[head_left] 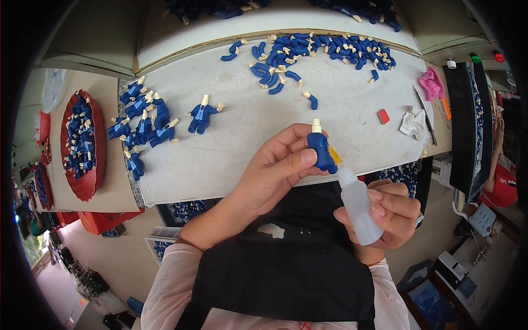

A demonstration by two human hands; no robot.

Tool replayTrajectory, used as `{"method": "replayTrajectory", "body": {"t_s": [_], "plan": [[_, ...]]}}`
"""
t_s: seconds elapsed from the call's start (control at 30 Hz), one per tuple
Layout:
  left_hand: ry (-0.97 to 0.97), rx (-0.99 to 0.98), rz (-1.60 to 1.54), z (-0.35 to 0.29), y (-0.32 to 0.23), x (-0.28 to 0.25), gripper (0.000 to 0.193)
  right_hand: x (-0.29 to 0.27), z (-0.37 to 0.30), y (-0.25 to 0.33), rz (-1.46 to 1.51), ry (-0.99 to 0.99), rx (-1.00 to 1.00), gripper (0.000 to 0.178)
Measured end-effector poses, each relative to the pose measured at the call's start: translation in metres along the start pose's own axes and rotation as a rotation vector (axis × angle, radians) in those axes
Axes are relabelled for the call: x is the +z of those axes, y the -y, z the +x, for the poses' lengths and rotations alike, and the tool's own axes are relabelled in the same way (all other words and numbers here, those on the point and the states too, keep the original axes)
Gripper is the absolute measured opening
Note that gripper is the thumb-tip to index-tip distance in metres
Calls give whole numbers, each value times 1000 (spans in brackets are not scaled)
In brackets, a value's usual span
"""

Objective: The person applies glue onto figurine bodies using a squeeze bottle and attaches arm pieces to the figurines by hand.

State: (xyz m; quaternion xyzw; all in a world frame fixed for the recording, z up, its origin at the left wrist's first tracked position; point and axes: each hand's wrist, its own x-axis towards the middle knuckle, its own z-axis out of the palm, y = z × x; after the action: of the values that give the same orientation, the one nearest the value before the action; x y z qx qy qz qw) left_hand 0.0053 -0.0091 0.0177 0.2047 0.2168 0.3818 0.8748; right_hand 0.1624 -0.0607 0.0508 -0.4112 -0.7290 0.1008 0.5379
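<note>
"While the left hand (286, 159) grips a headless blue figurine (319, 148) above the white-covered table (220, 165), what occupies the right hand (393, 212)?"

"A translucent squeeze bottle (363, 214), with fingers curled round its body; the orange nozzle (334, 156) points up and leftward at the figurine's right side, though whether the two touch cannot be told."

"Why hold the figurine so?"

"Access, most likely; thumb and fingers are closed on its torso, the cream neck peg (316, 125) stands clear of the grip, and the flank toward the nozzle is exposed; the bottle slants, presumably to suit that flank."

"And the pieces beyond?"

"A heap of blue-sleeved arms (357, 50) lies along the far side, perhaps to stay within reach; one loose arm (314, 103) lies nearer the hands; at left sits a cluster of suited figurines (144, 127), with a lone suited figurine (203, 116) just apart from it."

"Which containers are filled?"

"A red oval tray (87, 190), far left, holds piled blue figurines (82, 137); the bottle's contents cannot be made out through its cloudy wall; a red block (383, 116) and a crumpled white cloth (412, 122) lie uncontained at right."
</note>
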Motion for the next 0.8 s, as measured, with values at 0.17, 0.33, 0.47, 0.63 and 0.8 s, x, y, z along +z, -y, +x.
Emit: {"method": "replayTrajectory", "body": {"t_s": [0.17, 0.33, 0.47, 0.63, 0.8], "plan": [[-32, 32, 30, 1, 1, 0, 33, -2, 2, 0, 11, 30, 1, 45], [-38, 57, 58, 2, 0, 1, 36, -3, 1, -1, 41, 42, 7, 47], [-24, 39, 57, 3, 0, -1, 37, -3, 0, -1, 90, 18, 45, 47], [17, -1, 33, 4, 1, 2, 37, 1, -4, -2, 88, -55, 61, 47], [14, -27, 23, 3, 1, 2, 37, 2, -5, -2, 84, -73, 68, 46]]}}
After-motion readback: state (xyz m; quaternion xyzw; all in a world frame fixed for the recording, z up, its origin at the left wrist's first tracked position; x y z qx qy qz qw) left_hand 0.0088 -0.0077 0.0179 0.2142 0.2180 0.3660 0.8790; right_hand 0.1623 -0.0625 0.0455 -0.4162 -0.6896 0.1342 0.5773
